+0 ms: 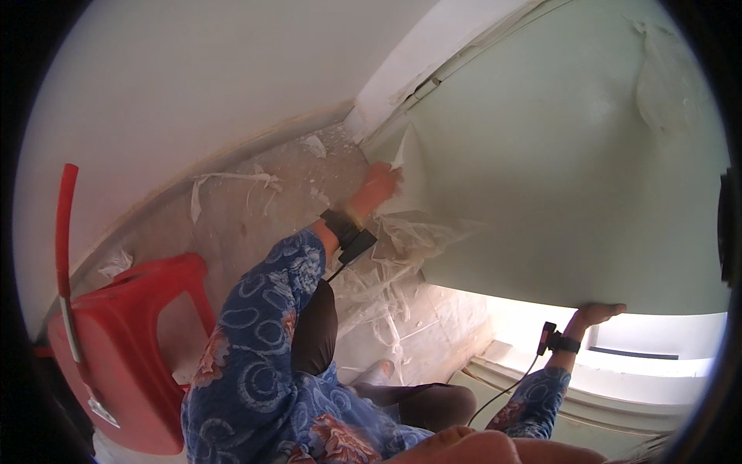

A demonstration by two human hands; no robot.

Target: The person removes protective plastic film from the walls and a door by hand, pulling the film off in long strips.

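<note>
My left hand (381,182) is closed on the lifted corner of a thin white film (410,174) at the lower left of a pale green door panel (539,191). Loose clear plastic film (406,238) hangs from the panel beside my left wrist and trails onto the floor. With my right hand (596,314) I hold the panel's near edge; the fingers are partly hidden behind it. More film hangs peeled at the panel's upper right. Both wrists wear black straps with small devices and cables.
A red plastic stool (122,359) lies tipped on its side at the left, with a red-handled scraper (69,290) against it. Torn film strips (237,177) litter the dusty floor by the wall (191,75). Green frame pieces (579,414) are at lower right.
</note>
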